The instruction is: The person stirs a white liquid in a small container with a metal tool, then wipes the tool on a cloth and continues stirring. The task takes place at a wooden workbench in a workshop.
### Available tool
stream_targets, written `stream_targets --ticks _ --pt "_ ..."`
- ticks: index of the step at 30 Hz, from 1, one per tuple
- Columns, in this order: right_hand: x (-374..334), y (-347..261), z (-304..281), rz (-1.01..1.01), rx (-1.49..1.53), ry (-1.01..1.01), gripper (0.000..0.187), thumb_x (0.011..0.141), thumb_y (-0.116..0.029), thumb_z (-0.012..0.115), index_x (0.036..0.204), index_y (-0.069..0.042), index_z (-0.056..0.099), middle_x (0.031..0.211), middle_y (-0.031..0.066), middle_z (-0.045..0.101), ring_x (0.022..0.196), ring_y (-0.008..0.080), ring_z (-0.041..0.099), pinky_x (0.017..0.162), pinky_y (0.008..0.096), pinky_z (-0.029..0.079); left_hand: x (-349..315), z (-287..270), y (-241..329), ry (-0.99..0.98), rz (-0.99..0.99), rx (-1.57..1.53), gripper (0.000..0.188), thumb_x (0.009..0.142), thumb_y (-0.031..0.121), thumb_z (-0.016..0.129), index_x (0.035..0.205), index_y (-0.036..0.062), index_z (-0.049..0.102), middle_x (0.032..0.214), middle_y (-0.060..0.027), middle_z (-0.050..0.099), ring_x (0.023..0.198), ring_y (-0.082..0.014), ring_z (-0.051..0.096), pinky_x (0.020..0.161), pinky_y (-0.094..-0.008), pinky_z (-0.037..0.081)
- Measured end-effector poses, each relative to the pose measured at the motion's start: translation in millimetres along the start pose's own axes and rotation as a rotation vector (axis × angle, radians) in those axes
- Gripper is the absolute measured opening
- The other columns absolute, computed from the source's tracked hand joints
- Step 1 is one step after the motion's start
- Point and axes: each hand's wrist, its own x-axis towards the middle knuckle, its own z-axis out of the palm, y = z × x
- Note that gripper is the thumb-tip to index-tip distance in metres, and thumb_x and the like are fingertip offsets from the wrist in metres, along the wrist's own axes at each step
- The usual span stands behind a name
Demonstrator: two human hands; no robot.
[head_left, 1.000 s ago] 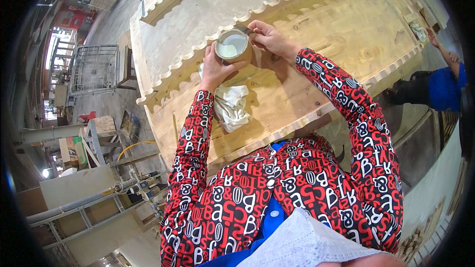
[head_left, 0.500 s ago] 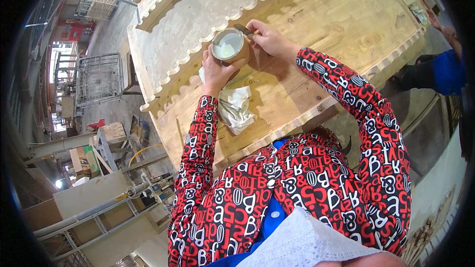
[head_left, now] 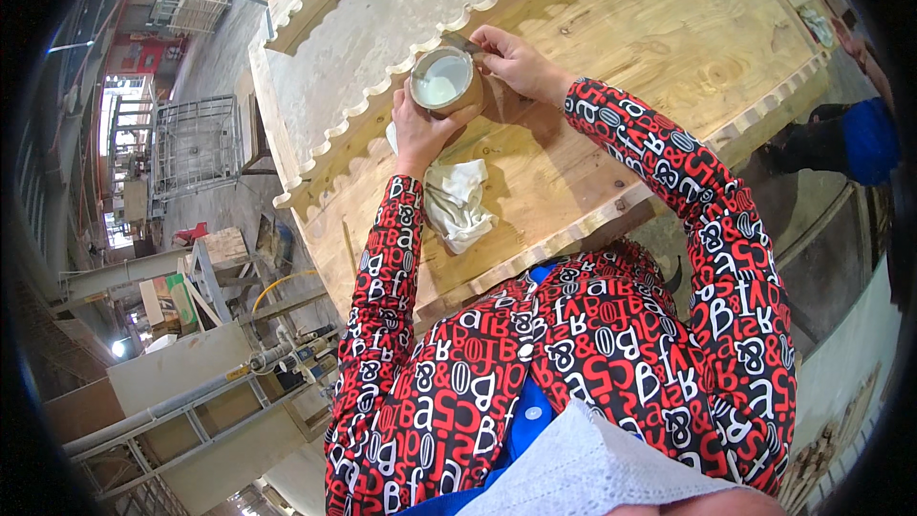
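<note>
My left hand (head_left: 422,134) is wrapped round a round cup (head_left: 468,103) with a pale whitish liquid (head_left: 440,84) inside. Its mouth faces up toward me. Between the fingers of my right hand (head_left: 516,63) is a dark, flat tool (head_left: 460,41), held against or just above the cup's far right rim; its exact kind is too small to tell. A crumpled white cloth (head_left: 458,203) lies on the wooden board near my left wrist.
The large wooden board (head_left: 611,105) has scalloped wooden strips (head_left: 369,113) along its edges. A person in blue (head_left: 871,141) stands at the far right. Metal racks (head_left: 196,148) and offcuts (head_left: 177,304) stand on the left, beside a pipe frame (head_left: 181,411).
My right hand and the dark tool have shifted slightly up and left along the cup's rim. My left hand keeps its hold on the cup, almost in place.
</note>
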Motion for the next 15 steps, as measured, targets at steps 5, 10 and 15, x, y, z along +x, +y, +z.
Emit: stream_targets --ticks 5,10,15 --pt "-8 -1 2 -0.014 0.053 -0.012 0.018 0.092 0.001 0.049 0.107 -0.005 0.054 0.088 -0.0012 0.054 0.083 0.0068 0.048 0.076 0.0223 0.043 -1 0 1 -0.034 -0.024 0.003 0.076 0.060 0.036 0.088 0.120 0.0031 0.056 0.112 -0.0142 0.056 0.107 -0.0306 0.053 0.095 -0.0414 0.044" --pt "-12 -2 1 -0.004 -0.075 -0.060 0.019 0.094 0.002 0.046 0.110 -0.005 0.053 0.099 -0.0016 0.056 0.094 0.0052 0.051 0.086 0.0226 0.044 -2 -2 -5 0.001 -0.044 0.046 0.085 0.055 0.046 0.088 0.122 0.0058 0.054 0.109 -0.0121 0.060 0.104 -0.0300 0.054 0.092 -0.0430 0.045" --pt "-18 -2 1 -0.019 -0.079 -0.058 0.019 0.094 0.002 0.046 0.111 -0.005 0.052 0.098 -0.0006 0.056 0.094 0.0064 0.051 0.086 0.0233 0.044 0 3 -3 -0.002 -0.030 0.063 0.080 0.057 0.044 0.088 0.119 0.0051 0.056 0.108 -0.0129 0.060 0.105 -0.0301 0.053 0.093 -0.0426 0.044"
